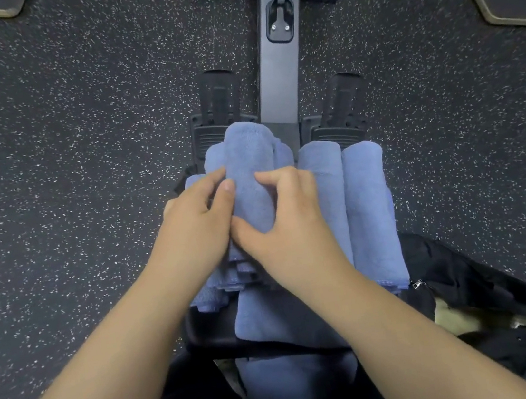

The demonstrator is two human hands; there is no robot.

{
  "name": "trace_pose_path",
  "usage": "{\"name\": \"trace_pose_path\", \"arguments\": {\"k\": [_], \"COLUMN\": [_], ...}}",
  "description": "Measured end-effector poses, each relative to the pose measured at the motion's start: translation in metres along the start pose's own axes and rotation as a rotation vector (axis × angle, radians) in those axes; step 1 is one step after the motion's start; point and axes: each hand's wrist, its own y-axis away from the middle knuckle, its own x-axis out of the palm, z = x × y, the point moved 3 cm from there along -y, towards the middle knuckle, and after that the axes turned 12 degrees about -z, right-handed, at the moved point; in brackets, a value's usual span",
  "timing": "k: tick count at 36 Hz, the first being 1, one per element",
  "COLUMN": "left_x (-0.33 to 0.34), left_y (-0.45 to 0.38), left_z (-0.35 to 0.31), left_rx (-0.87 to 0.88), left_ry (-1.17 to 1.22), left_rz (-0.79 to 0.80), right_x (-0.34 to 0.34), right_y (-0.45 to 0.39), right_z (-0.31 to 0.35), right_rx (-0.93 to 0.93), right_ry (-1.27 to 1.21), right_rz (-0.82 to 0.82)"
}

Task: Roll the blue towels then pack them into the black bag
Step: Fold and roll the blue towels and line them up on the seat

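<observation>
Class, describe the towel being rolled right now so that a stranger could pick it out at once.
Find the grey machine rail running up the speckled floor; blue towels lie at its near end. The towel being rolled is the one both hands grip, left of two finished rolls lying untouched.

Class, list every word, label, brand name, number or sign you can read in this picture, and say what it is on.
None can be read: no print shows on the blue towels, the black bag, the grey machine rail or the speckled floor.
</observation>
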Motion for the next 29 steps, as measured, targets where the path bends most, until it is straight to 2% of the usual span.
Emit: {"name": "trace_pose_path", "arguments": {"k": [13,18,21,24,29], "left_x": [0.003,0.007,0.009,0.013,0.011], "left_y": [0.0,0.0,-0.003,-0.003,0.0], "left_z": [-0.002,-0.001,-0.001,-0.002,0.001], "left_rx": [0.04,0.099,0.124,0.112,0.151], "left_ry": [-0.009,-0.084,-0.16,-0.199,-0.114], "left_rz": [-0.06,0.022,0.008,-0.018,-0.085], "right_x": [-0.012,-0.01,-0.014,-0.02,-0.034], "right_y": [-0.005,-0.003,-0.005,-0.003,0.005], "right_z": [-0.008,-0.008,-0.01,-0.015,-0.023], "right_rx": [-0.022,-0.11,-0.148,-0.155,-0.214], "right_ry": [-0.083,0.046,0.139,0.128,0.141], "right_rz": [0.089,0.116,0.118,0.171,0.104]}}
